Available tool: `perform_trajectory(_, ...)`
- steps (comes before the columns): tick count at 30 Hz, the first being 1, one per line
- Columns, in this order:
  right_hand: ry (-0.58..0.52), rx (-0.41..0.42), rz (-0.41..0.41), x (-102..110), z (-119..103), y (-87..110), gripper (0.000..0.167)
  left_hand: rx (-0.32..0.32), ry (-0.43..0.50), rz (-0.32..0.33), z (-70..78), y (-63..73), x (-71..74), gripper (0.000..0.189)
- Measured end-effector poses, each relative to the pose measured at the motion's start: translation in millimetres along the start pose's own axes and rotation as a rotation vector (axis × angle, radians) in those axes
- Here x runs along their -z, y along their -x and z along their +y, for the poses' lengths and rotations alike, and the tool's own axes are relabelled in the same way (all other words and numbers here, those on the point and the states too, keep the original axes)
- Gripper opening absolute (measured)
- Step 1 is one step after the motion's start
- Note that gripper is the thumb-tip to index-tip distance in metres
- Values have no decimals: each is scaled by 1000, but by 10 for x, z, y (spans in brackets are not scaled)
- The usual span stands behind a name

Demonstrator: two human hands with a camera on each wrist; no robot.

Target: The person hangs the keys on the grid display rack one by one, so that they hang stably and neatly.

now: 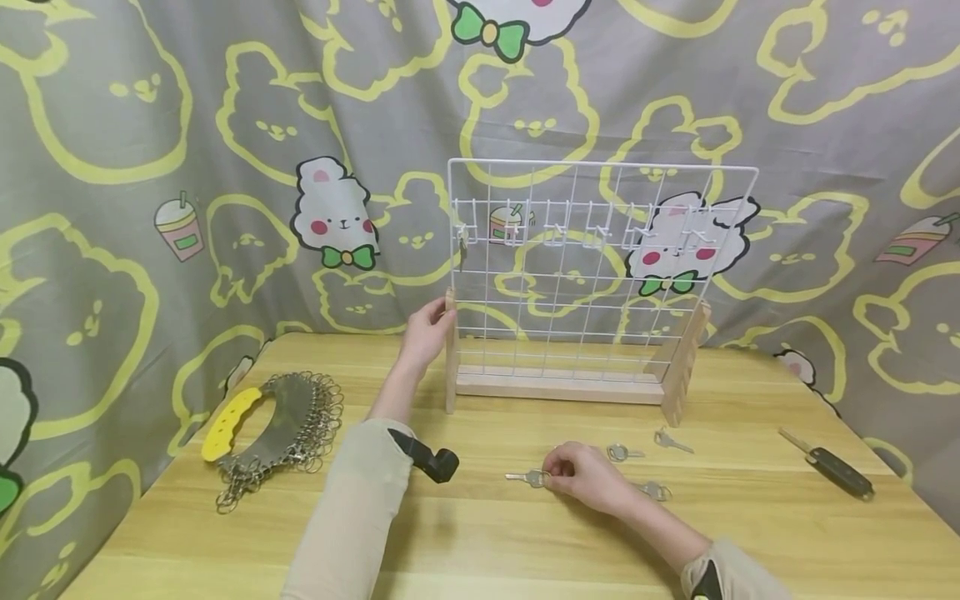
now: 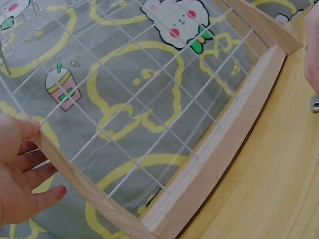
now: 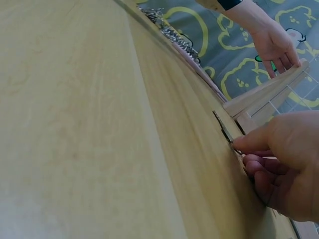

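Note:
My left hand (image 1: pixel 429 335) pinches the top of the left wooden post of a rack, thumb in front and the other fingers loosely spread behind. The rack carries a white wire grid (image 1: pixel 551 321) on a wooden base (image 2: pixel 224 144), with a row of white hooks (image 1: pixel 597 233) across it. One key (image 1: pixel 462 250) hangs from the leftmost hook. Low over the table, my right hand (image 1: pixel 588 477) pinches the ring of a small silver key (image 1: pixel 527 477), its blade pointing left. That key also shows in the right wrist view, at the fingertips (image 3: pixel 244 144).
More keys lie around my right hand: one ringed key (image 1: pixel 624 452), another key (image 1: pixel 673 441) behind it, and one (image 1: pixel 654 491) beside the wrist. A black car key (image 1: pixel 838 472) lies far right. A yellow-handled metal piece (image 1: pixel 232 423) fringed with rings lies left. A patterned curtain (image 1: pixel 405 108) hangs behind.

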State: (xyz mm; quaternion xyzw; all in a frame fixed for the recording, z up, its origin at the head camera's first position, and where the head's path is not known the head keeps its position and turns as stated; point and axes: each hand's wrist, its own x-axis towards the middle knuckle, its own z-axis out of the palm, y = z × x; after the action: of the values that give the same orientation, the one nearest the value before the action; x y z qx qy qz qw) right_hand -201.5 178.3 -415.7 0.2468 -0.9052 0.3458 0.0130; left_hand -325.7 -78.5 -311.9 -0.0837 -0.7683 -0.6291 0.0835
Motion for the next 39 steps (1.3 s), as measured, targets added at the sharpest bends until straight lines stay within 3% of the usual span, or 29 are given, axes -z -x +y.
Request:
perform_trajectory(13, 70, -9, -17, -8, -20, -71, 11, 26, -32, 8, 6, -20, -2, 46)
perform_trajectory(18, 19, -4, -32, 42, -18, -79, 7, 24, -29, 4, 12, -19, 8, 46)
perform_trajectory(23, -68, -55, -24, 124, -38, -95, 6, 29, -37, 2, 1, -5, 13, 46)
perform_trajectory(31, -100, -41, 39, 393, -133, -214, 7, 18, -39, 2, -15, 4, 3, 46)
perform_trajectory(39, -70, -81, 128, 778, -389, -450, 9, 13, -25, 11, -15, -3, 3, 45)
